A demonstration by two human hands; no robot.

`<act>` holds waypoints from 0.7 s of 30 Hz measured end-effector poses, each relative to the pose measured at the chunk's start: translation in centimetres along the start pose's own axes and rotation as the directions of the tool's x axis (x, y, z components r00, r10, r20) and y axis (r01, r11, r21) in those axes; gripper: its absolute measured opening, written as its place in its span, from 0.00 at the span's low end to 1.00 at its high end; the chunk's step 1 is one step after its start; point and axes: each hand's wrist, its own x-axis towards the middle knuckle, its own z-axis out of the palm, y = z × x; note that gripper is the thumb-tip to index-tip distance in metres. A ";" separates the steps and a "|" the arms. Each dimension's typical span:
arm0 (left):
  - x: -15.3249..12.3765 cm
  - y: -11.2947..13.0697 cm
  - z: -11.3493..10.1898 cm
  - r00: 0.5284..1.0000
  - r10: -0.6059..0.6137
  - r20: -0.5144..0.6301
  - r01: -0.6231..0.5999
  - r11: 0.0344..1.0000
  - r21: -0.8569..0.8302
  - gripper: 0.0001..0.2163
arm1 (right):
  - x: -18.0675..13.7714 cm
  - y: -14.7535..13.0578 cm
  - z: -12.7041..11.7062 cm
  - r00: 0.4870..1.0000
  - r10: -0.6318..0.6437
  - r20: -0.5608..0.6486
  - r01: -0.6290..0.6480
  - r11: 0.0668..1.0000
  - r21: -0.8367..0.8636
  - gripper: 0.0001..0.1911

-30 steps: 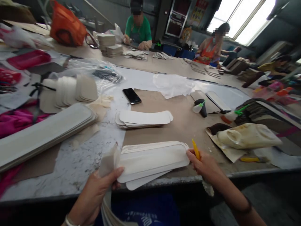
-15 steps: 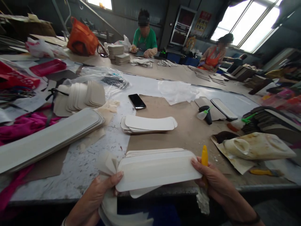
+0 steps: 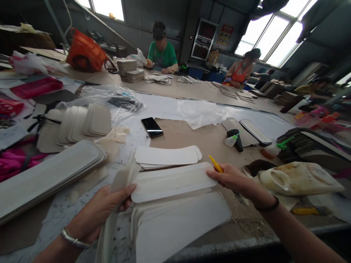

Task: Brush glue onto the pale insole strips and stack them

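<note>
A long white panel with rounded corners [image 3: 172, 182] is held level between both hands. My left hand [image 3: 102, 206] pinches its left end and also grips a bundle of pale, thin strips [image 3: 109, 226] hanging down to the table edge. My right hand [image 3: 236, 179] has thumb and fingers closed on the panel's right end, with a yellow-handled brush [image 3: 215, 163] in the same grip; the bristle end is mostly hidden behind the hand. Below the panel lies a fanned stack of white panels [image 3: 183, 223]. Just beyond it rests a smaller stack of white pieces [image 3: 167, 155].
A black phone [image 3: 152, 127] lies past the stacks. On the left are long stacked panels [image 3: 52, 177] and rounded pieces [image 3: 79, 124]. A stained plastic jug [image 3: 304, 179], another yellow-handled tool [image 3: 307, 211] and a small bottle [image 3: 231, 140] are right. Two co-workers sit across the table.
Both hands have carried the panel forward and slightly left, off the fanned stack, towards the smaller stack. The brush has tilted in my right hand. The view has shifted a little.
</note>
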 end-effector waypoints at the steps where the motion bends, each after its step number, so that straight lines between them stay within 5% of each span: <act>1: 0.6 0.0 0.1 1.000 0.005 -0.002 -0.005 1.000 0.030 0.22 | 0.7 0.2 0.0 1.000 -0.002 0.009 0.003 0.999 -0.040 0.22; 7: 3.2 -1.1 0.7 0.999 -0.027 -0.033 0.030 0.994 0.104 0.19 | 3.0 1.4 0.7 1.000 -0.006 0.000 0.006 0.940 -0.341 0.20; 14: 2.0 -1.6 -0.6 0.991 0.054 -0.124 -0.039 0.992 0.121 0.19 | 1.3 1.2 -0.1 0.949 -0.104 -0.299 -0.076 0.841 -0.536 0.17; 17: -1.0 -2.7 -0.6 0.985 0.052 -0.163 -0.036 0.994 0.099 0.19 | -2.0 0.1 -0.4 0.882 -0.210 -0.422 0.040 0.925 -0.377 0.23; 21: -5.1 -5.7 1.2 0.964 -0.036 -0.264 0.047 0.998 0.035 0.19 | -6.5 -2.0 2.4 0.869 -0.233 -0.437 0.239 0.970 -0.042 0.30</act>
